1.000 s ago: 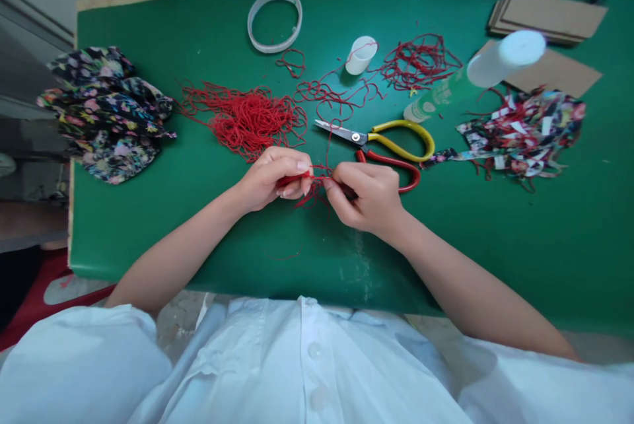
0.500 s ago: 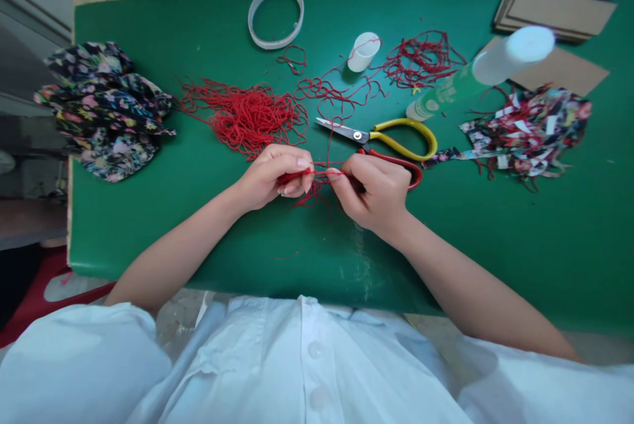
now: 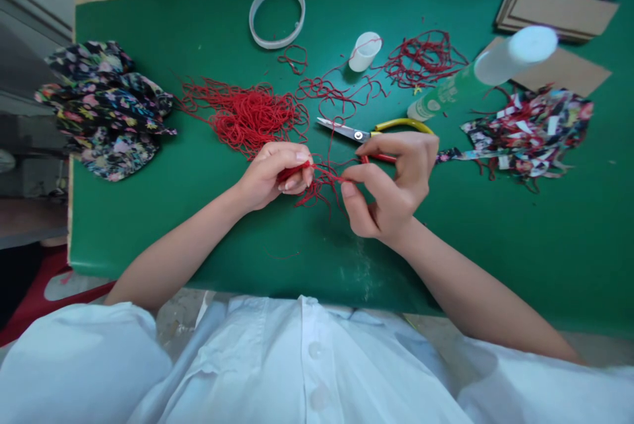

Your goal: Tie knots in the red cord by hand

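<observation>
My left hand [image 3: 275, 173] pinches a small bundle of red thread [image 3: 319, 179] over the middle of the green mat [image 3: 198, 212]. My right hand [image 3: 391, 186] grips the other end of the same thread between thumb and forefinger, its other fingers spread upward. Just behind my right hand lie scissors [image 3: 361, 135] with a yellow and a red handle, partly hidden by my fingers. A big heap of red thread [image 3: 245, 117] lies behind my left hand.
Floral fabric [image 3: 102, 110] sits at the mat's left edge. At the back are a white ring [image 3: 276, 14], a small white cup [image 3: 365, 51], more tangled thread [image 3: 421, 59], a tipped bottle [image 3: 488, 67], cardboard sheets [image 3: 557, 11] and fabric strips [image 3: 528, 130].
My right hand has turned and lifted, fingers opening upward over the scissor handles while still pinching the thread. My left hand has stayed in place.
</observation>
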Available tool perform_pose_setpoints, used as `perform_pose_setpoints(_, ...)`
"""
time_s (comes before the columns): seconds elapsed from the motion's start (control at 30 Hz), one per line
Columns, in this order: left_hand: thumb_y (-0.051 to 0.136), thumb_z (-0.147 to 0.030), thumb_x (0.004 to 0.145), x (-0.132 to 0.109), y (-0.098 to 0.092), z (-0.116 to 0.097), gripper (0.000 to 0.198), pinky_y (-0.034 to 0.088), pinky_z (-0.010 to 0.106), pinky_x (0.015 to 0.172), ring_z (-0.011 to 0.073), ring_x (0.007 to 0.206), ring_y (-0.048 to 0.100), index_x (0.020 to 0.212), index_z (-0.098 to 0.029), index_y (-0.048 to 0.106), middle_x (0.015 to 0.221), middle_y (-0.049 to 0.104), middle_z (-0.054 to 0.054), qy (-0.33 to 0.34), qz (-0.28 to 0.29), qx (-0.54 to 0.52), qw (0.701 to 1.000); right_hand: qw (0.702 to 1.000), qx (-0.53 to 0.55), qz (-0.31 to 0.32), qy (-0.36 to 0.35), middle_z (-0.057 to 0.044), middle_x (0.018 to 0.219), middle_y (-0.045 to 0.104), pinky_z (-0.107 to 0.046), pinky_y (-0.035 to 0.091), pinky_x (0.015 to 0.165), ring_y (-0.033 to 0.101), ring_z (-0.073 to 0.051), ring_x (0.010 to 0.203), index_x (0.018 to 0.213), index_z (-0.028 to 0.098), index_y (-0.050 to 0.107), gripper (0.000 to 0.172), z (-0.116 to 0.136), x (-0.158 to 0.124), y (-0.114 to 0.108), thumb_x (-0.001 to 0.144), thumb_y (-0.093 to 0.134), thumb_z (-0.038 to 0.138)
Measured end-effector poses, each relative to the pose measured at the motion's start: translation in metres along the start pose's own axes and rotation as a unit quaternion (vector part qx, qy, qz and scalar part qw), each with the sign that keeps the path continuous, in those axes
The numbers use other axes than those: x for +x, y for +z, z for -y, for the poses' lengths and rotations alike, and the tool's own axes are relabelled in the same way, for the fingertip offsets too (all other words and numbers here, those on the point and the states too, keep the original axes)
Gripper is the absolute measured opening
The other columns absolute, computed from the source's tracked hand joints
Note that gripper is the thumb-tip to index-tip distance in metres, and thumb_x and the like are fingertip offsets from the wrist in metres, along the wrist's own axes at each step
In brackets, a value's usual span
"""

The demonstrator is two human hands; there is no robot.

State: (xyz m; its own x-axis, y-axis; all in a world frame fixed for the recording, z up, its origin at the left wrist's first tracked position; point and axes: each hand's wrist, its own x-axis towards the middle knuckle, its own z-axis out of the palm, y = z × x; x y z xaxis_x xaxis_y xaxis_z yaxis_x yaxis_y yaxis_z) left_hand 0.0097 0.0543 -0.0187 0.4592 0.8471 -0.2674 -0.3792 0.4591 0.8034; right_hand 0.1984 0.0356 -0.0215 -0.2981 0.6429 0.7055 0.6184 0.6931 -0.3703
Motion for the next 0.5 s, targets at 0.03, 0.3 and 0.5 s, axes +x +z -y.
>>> perform_pose_setpoints(0.03, 0.065, -0.03, 0.073, 0.0, 0.0, 0.001, 0.026, 0.026, 0.017, 0.037, 0.0029, 0.033, 0.032, 0.053, -0.012, 0.065, 0.035, 0.04, -0.005, 0.001, 0.003, 0.003, 1.0, 1.0, 0.009, -0.015, -0.001, -0.012, 0.094, 0.06, -0.045, 0.045, 0.08, 0.056, -0.025, 0.089, 0.079, 0.019, 0.061, 0.022, 0.0, 0.0, 0.0, 0.09, 0.048, 0.033)
perform_pose_setpoints(0.3, 0.066, -0.041, 0.081, -0.003, -0.009, 0.009, 0.033, 0.029, 0.017, 0.042, 0.0031, 0.041, 0.04, 0.064, -0.013, 0.069, 0.046, 0.05, -0.003, 0.01, 0.046, 0.133, 0.99, 0.988, 0.15, 0.042, 0.02, -0.004, 0.083, 0.065, -0.036, 0.046, 0.076, 0.059, -0.018, 0.079, 0.094, 0.019, 0.058, 0.005, -0.001, -0.003, 0.016, 0.089, 0.057, 0.02)
perform_pose_setpoints(0.5, 0.063, -0.04, 0.083, -0.003, -0.011, 0.011, 0.033, 0.029, 0.017, 0.044, 0.0034, 0.043, 0.04, 0.064, -0.014, 0.066, 0.048, 0.05, -0.003, 0.017, 0.048, 0.146, 0.988, 0.952, 0.276, 0.112, 0.066, -0.003, 0.079, 0.06, -0.029, 0.047, 0.07, 0.056, -0.013, 0.075, 0.085, 0.018, 0.052, 0.007, 0.001, -0.002, 0.017, 0.091, 0.055, 0.016)
